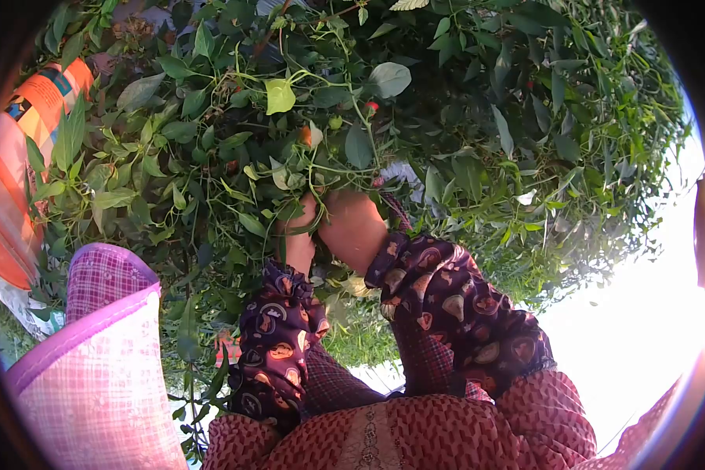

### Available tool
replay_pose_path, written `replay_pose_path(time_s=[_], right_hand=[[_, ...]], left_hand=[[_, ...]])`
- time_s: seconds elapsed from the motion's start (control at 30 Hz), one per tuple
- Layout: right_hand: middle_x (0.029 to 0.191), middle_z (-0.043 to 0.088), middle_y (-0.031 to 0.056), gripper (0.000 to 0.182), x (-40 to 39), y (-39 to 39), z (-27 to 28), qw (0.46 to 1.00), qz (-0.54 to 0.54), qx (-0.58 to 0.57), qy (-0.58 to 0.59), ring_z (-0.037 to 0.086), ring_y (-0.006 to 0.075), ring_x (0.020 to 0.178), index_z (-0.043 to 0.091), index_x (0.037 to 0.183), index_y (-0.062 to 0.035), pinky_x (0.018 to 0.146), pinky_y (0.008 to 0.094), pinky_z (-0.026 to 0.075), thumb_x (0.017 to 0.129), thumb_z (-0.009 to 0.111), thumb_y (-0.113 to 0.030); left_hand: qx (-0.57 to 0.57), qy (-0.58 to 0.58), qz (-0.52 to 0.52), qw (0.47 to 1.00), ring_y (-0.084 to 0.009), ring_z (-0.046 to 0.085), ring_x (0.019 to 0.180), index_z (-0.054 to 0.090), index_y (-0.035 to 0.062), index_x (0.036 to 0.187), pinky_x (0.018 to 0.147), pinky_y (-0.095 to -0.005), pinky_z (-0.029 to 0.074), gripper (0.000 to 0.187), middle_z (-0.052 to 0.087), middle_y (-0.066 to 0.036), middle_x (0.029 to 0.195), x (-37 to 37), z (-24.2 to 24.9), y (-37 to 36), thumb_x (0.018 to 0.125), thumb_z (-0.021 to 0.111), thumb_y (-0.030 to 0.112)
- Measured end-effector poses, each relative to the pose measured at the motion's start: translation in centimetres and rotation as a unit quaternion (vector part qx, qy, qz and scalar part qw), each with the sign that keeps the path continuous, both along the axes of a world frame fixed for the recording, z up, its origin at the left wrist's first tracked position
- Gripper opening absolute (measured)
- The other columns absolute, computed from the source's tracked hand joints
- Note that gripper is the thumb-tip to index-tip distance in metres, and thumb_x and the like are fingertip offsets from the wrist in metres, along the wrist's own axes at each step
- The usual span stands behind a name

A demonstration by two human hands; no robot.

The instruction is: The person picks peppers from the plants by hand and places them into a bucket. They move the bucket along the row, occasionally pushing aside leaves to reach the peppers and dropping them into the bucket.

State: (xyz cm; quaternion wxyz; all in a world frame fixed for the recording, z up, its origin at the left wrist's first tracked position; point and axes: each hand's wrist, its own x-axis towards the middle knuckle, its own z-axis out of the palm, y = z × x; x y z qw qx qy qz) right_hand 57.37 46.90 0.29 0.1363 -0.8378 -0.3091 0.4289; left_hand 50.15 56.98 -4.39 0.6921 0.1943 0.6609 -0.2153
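Note:
Both forearms, in dark patterned sleeves, reach into a leafy green plant (pixel 211 149). My left hand (pixel 296 227) and my right hand (pixel 352 227) sit close together at the middle of the view, wrists bare. Leaves cover the fingers of both, so what they hold, if anything, is hidden. Just above them hang an orange-red fruit (pixel 305 135) and a small green fruit (pixel 335 123). Higher up to the right is a red fruit (pixel 371 106).
An orange printed bag (pixel 16 204) lies at the left edge. Pink checked cloth (pixel 102 368) with a purple border fills the lower left. Dense foliage (pixel 556 117) spreads over the right side, with bright glare beyond it.

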Motion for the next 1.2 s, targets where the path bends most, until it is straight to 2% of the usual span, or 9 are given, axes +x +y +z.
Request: replay_pose_path(time_s=[0.3, 0.43, 0.5, 0.63, 0.83, 0.87, 0.9, 1.07, 1.2], right_hand=[[0.079, 0.064, 0.0102, 0.027, 3.5, -2.5, 3.7, 0.998, 0.007, -0.041, 0.042, 0.064, 0.0275, 0.071, 0.066, 0.101, -0.0047, 0.063, 0.0371, 0.052, 0.075, 0.062, -0.011], [0.083, 0.068, 0.015, 0.026, 8.1, -3.3, 3.7, 0.975, -0.208, 0.014, 0.079, 0.067, 0.0304, 0.077, 0.064, 0.109, -0.0046, 0.065, 0.0393, 0.052, 0.085, 0.058, -0.013], [0.081, 0.067, 0.0187, 0.023, 10.5, -2.8, 2.7, 0.869, -0.469, 0.017, 0.155, 0.066, 0.035, 0.077, 0.066, 0.103, -0.0018, 0.066, 0.0393, 0.052, 0.087, 0.06, -0.018], [0.074, 0.065, 0.019, 0.03, 12.9, 0.0, -1.5, 0.851, -0.482, -0.009, 0.208, 0.065, 0.0338, 0.072, 0.069, 0.089, 0.0012, 0.068, 0.0376, 0.052, 0.088, 0.063, -0.028], [0.061, 0.057, 0.0149, 0.053, 13.7, 4.2, -2.9, 0.946, -0.193, -0.167, 0.201, 0.054, 0.0232, 0.056, 0.067, 0.078, 0.0042, 0.061, 0.0387, 0.047, 0.084, 0.066, -0.048], [0.06, 0.057, 0.0149, 0.054, 13.0, 3.6, -3.6, 0.943, -0.183, -0.098, 0.262, 0.053, 0.0233, 0.056, 0.067, 0.078, 0.0041, 0.06, 0.0393, 0.046, 0.083, 0.067, -0.049], [0.06, 0.056, 0.0149, 0.054, 12.4, 3.2, -3.9, 0.932, -0.168, -0.03, 0.32, 0.052, 0.0234, 0.055, 0.067, 0.078, 0.004, 0.059, 0.0399, 0.045, 0.082, 0.069, -0.05], [0.08, 0.064, 0.0149, 0.047, 11.2, 1.5, -1.3, 0.901, -0.317, 0.02, 0.294, 0.061, 0.0243, 0.069, 0.063, 0.106, 0.0022, 0.066, 0.0369, 0.048, 0.075, 0.079, -0.03], [0.098, 0.065, 0.0162, 0.05, 11.1, 0.7, 3.1, 0.971, -0.212, 0.033, 0.104, 0.064, 0.0359, 0.086, 0.061, 0.111, -0.0007, 0.075, 0.0404, 0.051, 0.071, 0.08, -0.025]], left_hand=[[0.019, -0.032, -0.029, 0.999, -0.0172, 0.062, 0.089, 0.067, 0.0048, 0.103, 0.081, -0.0318, 0.05, 0.021, 0.066, -0.004, 0.1, 0.2, -0.2, -0.6, 0.084, 0.069, 0.013], [0.075, -0.053, -0.043, 0.995, -0.0171, 0.061, 0.087, 0.066, 0.0037, 0.102, 0.08, -0.0312, 0.049, 0.02, 0.066, -0.004, 0.098, 1.7, 1.0, -0.3, 0.084, 0.068, 0.012], [0.098, -0.053, -0.058, 0.992, -0.017, 0.061, 0.087, 0.066, 0.0034, 0.102, 0.08, -0.031, 0.049, 0.019, 0.065, -0.004, 0.098, 0.6, 0.4, -0.6, 0.084, 0.067, 0.011], [0.169, -0.04, -0.094, 0.98, -0.0166, 0.06, 0.088, 0.066, 0.0029, 0.102, 0.08, -0.0306, 0.048, 0.018, 0.065, -0.004, 0.098, -2.3, -0.6, -1.7, 0.085, 0.066, 0.009], [0.112, -0.088, 0.069, 0.987, -0.0146, 0.057, 0.093, 0.064, 0.0014, 0.106, 0.083, -0.03, 0.046, 0.021, 0.064, -0.002, 0.103, -7.3, -4.1, -2.3, 0.086, 0.058, 0.004], [0.203, -0.063, -0.269, 0.939, -0.0151, 0.058, 0.092, 0.064, 0.0014, 0.103, 0.082, -0.0307, 0.046, 0.016, 0.064, -0.002, 0.099, -3.9, -1.7, -1.6, 0.088, 0.058, 0.006], [0.077, -0.134, 0.067, 0.986, -0.015, 0.058, 0.094, 0.064, 0.0015, 0.104, 0.082, -0.0304, 0.046, 0.015, 0.064, -0.002, 0.102, -5.3, -2.6, -1.7, 0.091, 0.059, 0.008], [0.175, -0.168, -0.09, 0.966, -0.0198, 0.06, 0.094, 0.063, 0.0042, 0.109, 0.083, -0.0338, 0.048, 0.025, 0.065, -0.005, 0.104, -2.5, -0.9, -2.5, 0.086, 0.066, 0.014], [0.298, -0.224, -0.307, 0.876, -0.0239, 0.062, 0.092, 0.062, 0.0053, 0.108, 0.08, -0.0361, 0.049, 0.028, 0.066, -0.006, 0.102, 0.8, 0.9, -1.4, 0.084, 0.069, 0.016]])
